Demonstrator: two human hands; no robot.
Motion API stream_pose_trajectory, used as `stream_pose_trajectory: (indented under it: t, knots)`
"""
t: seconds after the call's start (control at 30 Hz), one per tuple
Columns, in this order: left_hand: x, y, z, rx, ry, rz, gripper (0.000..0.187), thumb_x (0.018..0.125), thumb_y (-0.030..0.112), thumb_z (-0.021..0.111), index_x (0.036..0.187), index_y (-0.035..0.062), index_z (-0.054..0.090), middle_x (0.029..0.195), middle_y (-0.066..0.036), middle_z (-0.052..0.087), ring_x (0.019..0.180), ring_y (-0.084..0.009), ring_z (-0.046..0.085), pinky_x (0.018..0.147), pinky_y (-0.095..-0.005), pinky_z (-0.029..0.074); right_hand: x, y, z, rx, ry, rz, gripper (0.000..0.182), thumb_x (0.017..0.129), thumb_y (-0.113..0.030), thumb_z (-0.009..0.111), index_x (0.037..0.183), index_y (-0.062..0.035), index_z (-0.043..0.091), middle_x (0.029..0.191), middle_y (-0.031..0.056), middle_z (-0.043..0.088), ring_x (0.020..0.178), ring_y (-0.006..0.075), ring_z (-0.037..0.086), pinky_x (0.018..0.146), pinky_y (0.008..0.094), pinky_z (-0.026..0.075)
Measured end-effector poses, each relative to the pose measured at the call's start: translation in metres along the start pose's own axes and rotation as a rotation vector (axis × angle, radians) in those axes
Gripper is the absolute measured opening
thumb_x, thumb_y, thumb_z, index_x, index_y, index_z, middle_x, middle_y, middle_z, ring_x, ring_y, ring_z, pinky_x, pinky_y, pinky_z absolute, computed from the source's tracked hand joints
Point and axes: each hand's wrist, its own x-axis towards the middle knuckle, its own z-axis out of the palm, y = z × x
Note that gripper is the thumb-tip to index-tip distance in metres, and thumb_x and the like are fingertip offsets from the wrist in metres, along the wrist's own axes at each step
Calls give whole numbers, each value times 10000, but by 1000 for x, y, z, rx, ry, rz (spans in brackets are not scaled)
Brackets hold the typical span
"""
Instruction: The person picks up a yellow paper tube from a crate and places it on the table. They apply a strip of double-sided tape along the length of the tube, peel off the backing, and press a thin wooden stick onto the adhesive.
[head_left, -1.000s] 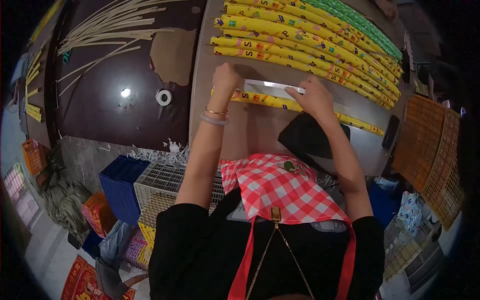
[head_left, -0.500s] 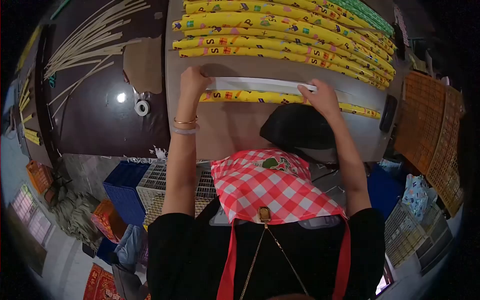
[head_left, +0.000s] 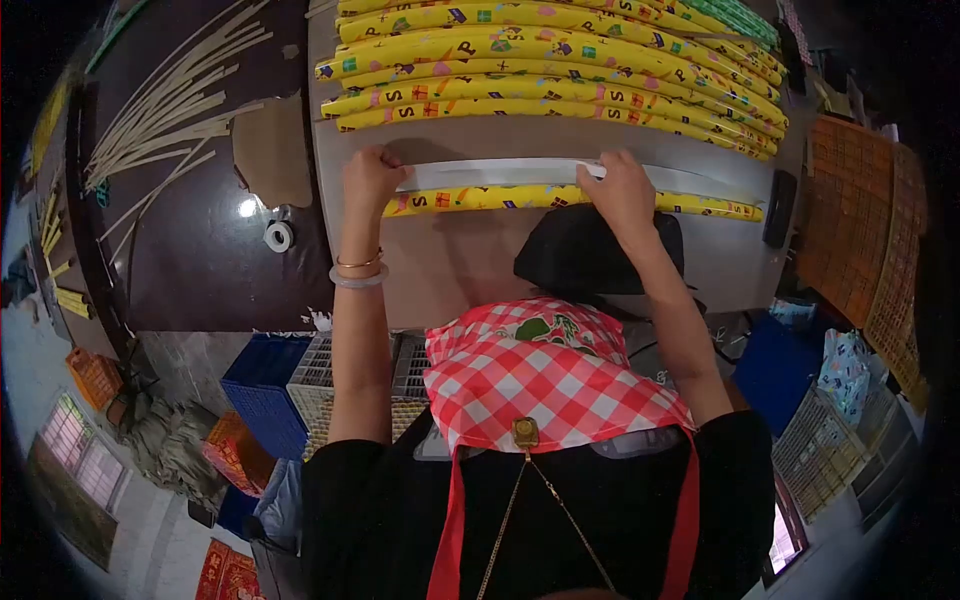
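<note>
White strip [head_left: 490, 172] beside a roll [head_left: 475, 199]

The left hand [head_left: 372, 182] pinches the strip's left end, the right hand [head_left: 622, 195] a spot farther along. It runs just beyond the roll on the worktop [head_left: 425, 265]; more rolls [head_left: 545, 88] lie past it.

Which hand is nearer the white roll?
Left. The left hand is right of the white roll and slightly farther forward; the right hand is much farther right.

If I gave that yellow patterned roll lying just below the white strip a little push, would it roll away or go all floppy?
The yellow roll would probably roll, because it looks round like a tube. It seems fairly stiff, since it keeps a long, neat shape, though being so thin it might bend a bit when lifted.
</note>
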Motion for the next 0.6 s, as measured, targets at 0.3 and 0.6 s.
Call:
stream_pose_trajectory:
  t: [0.3, 0.6]
  knots:
    - [2, -4, 3, 13, 4, 37, 262, 605, 213, 754, 713, 16, 620, 649, -95, 620, 612, -204, 606, 574, -302, 467, 1, -5, 8, -137, 7, -24, 322, 723, -318, 606, 885, -40, 607, 880, 114, 534, 838, 291, 547, 648, 398, 495]
    - [2, -5, 4, -2, -2, 17, 221, 580, 205, 746, 690, 52, 630, 651, -99, 625, 647, -250, 618, 610, -344, 484, 1, -10, 11, -139, -15, 34, 302, 717, -291, 613, 894, -47, 606, 938, 101, 505, 916, 287, 514, 670, 406, 488]
